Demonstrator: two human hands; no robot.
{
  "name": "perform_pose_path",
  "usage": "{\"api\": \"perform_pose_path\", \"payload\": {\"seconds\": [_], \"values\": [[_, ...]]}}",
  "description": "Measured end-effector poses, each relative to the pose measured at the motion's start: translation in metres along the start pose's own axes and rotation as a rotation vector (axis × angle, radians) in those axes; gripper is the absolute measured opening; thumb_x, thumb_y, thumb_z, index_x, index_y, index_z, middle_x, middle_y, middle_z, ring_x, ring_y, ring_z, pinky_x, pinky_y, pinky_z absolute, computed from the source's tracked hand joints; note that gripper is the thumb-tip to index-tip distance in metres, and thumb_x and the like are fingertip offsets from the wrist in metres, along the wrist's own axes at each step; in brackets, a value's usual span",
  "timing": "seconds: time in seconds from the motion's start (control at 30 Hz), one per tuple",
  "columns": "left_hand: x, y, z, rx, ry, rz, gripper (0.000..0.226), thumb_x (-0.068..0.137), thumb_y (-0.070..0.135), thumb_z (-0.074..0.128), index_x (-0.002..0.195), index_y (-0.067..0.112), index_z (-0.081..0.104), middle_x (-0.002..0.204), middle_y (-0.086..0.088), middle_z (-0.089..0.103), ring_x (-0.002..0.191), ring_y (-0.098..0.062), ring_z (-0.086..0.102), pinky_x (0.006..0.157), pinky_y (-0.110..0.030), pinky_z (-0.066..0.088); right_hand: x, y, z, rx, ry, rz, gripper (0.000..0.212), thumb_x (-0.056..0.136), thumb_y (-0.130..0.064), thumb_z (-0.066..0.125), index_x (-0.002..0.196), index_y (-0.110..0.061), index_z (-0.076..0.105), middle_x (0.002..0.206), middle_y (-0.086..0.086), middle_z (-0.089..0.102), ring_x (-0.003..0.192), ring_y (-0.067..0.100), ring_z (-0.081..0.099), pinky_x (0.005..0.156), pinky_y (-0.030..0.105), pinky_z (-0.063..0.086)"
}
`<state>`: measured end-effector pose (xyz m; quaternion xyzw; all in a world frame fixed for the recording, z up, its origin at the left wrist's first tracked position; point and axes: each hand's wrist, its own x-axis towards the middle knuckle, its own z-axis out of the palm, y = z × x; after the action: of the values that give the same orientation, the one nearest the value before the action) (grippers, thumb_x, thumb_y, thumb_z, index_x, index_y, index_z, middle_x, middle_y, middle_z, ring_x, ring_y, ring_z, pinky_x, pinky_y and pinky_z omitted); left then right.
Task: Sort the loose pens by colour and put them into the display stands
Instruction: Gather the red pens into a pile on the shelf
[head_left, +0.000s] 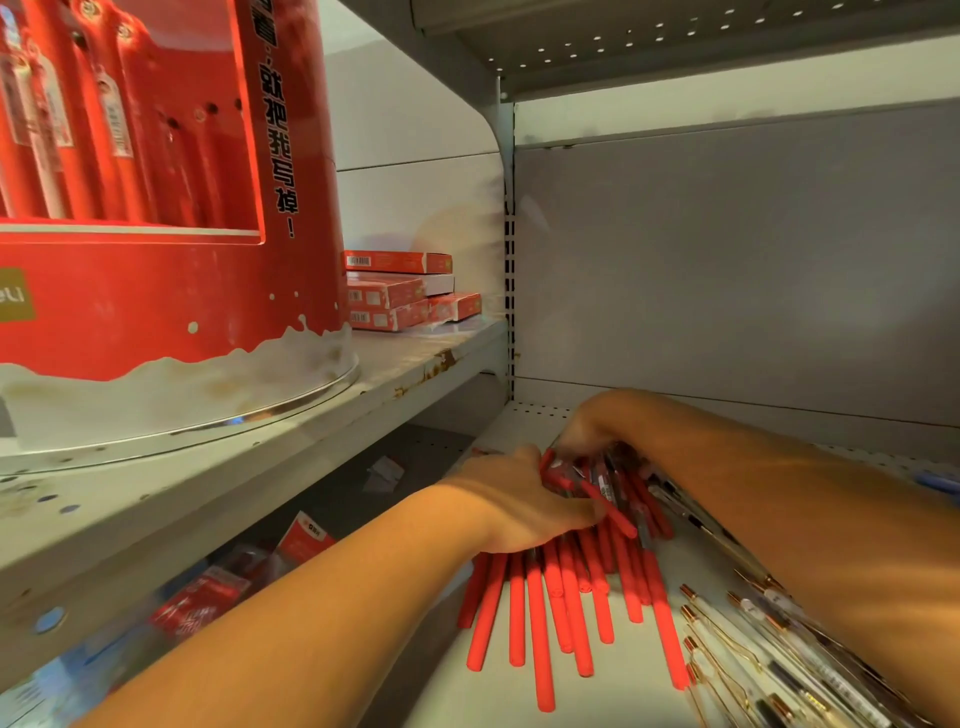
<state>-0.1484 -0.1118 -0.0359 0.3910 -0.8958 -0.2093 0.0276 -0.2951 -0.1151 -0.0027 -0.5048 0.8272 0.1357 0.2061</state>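
Several loose red pens (566, 603) lie fanned out on the white lower shelf (519, 691). My left hand (524, 506) lies over their far ends, fingers curled around a bunch of them. My right hand (587, 431) reaches in from the right behind the pile, its fingers in among mixed red and dark pens (618, 478); its grip is hidden. White pens with gold clips (737, 654) lie under my right forearm. A tall round red display stand (156, 208) holding red pens stands on the upper left shelf.
Red pen boxes (405, 291) are stacked behind the display stand on the upper shelf (363, 395). Packaged red items (218, 592) lie on a lower level at the left. A grey back panel (727, 270) closes the bay. A blue object (940, 483) shows at the right edge.
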Motion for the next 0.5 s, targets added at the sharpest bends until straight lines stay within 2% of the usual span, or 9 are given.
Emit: {"api": "perform_pose_path", "payload": {"seconds": [0.07, 0.13, 0.2, 0.27, 0.33, 0.4, 0.47, 0.5], "values": [[-0.001, -0.001, 0.001, 0.002, -0.015, 0.034, 0.084, 0.075, 0.081, 0.050, 0.144, 0.034, 0.035, 0.128, 0.000, 0.058, 0.112, -0.022, 0.058, 0.092, -0.032, 0.047, 0.005, 0.000, 0.002, -0.012, 0.028, 0.019, 0.033, 0.104, -0.024, 0.040, 0.076, -0.012, 0.053, 0.076, 0.005, 0.051, 0.061, 0.013, 0.049, 0.044, 0.021, 0.044], [-0.002, -0.001, 0.001, 0.037, -0.027, 0.066, 0.084, 0.077, 0.082, 0.046, 0.148, 0.039, 0.029, 0.140, 0.000, 0.052, 0.122, -0.025, 0.053, 0.091, -0.031, 0.043, 0.007, 0.001, 0.003, -0.018, 0.039, 0.050, 0.030, 0.103, -0.025, 0.044, 0.077, -0.012, 0.054, 0.077, 0.005, 0.053, 0.062, 0.015, 0.051, 0.052, 0.024, 0.043], [-0.003, 0.001, 0.002, 0.059, -0.031, 0.087, 0.076, 0.081, 0.080, 0.041, 0.146, 0.041, 0.032, 0.140, -0.001, 0.052, 0.120, -0.024, 0.052, 0.087, -0.031, 0.041, 0.010, 0.000, 0.004, -0.026, 0.063, 0.056, 0.031, 0.103, -0.025, 0.045, 0.076, -0.012, 0.053, 0.077, 0.005, 0.051, 0.062, 0.014, 0.049, 0.051, 0.024, 0.042], [-0.003, 0.003, 0.001, 0.052, -0.014, 0.094, 0.068, 0.086, 0.077, 0.038, 0.142, 0.038, 0.039, 0.131, -0.002, 0.057, 0.110, -0.022, 0.055, 0.084, -0.031, 0.042, 0.010, 0.000, 0.003, -0.053, 0.095, 0.058, 0.028, 0.103, -0.024, 0.044, 0.080, -0.013, 0.054, 0.076, 0.003, 0.048, 0.061, 0.012, 0.046, 0.043, 0.020, 0.041], [-0.004, 0.003, 0.000, 0.034, 0.002, 0.089, 0.064, 0.088, 0.075, 0.039, 0.135, 0.033, 0.046, 0.119, -0.001, 0.061, 0.104, -0.020, 0.058, 0.086, -0.033, 0.047, 0.017, 0.001, 0.006, -0.001, 0.121, 0.087, 0.022, 0.103, -0.024, 0.044, 0.101, -0.011, 0.062, 0.077, 0.003, 0.051, 0.061, 0.012, 0.047, 0.041, 0.019, 0.041], [-0.004, 0.002, -0.001, 0.024, 0.002, 0.091, 0.057, 0.089, 0.072, 0.042, 0.123, 0.029, 0.057, 0.107, 0.000, 0.065, 0.095, -0.018, 0.062, 0.086, -0.034, 0.051, 0.017, 0.001, 0.009, 0.024, 0.189, 0.103, 0.032, 0.104, -0.025, 0.044, 0.125, -0.006, 0.059, 0.093, 0.008, 0.061, 0.071, 0.017, 0.056, 0.058, 0.021, 0.047], [-0.003, 0.000, -0.003, 0.011, 0.012, 0.097, 0.051, 0.090, 0.067, 0.046, 0.105, 0.023, 0.066, 0.089, 0.001, 0.067, 0.080, -0.015, 0.062, 0.073, -0.031, 0.051, 0.019, 0.004, 0.012, -0.054, 0.302, 0.116, 0.035, 0.103, -0.024, 0.044, 0.130, -0.004, 0.056, 0.123, 0.013, 0.062, 0.102, 0.024, 0.061, 0.083, 0.029, 0.046], [-0.003, 0.000, -0.005, -0.001, 0.023, 0.095, 0.051, 0.091, 0.065, 0.047, 0.100, 0.020, 0.067, 0.082, 0.000, 0.066, 0.073, -0.015, 0.061, 0.068, -0.030, 0.049, 0.018, 0.005, 0.015, -0.147, 0.321, 0.106, 0.035, 0.103, -0.023, 0.044, 0.130, -0.005, 0.055, 0.129, 0.013, 0.060, 0.113, 0.026, 0.059, 0.088, 0.031, 0.044]]}}
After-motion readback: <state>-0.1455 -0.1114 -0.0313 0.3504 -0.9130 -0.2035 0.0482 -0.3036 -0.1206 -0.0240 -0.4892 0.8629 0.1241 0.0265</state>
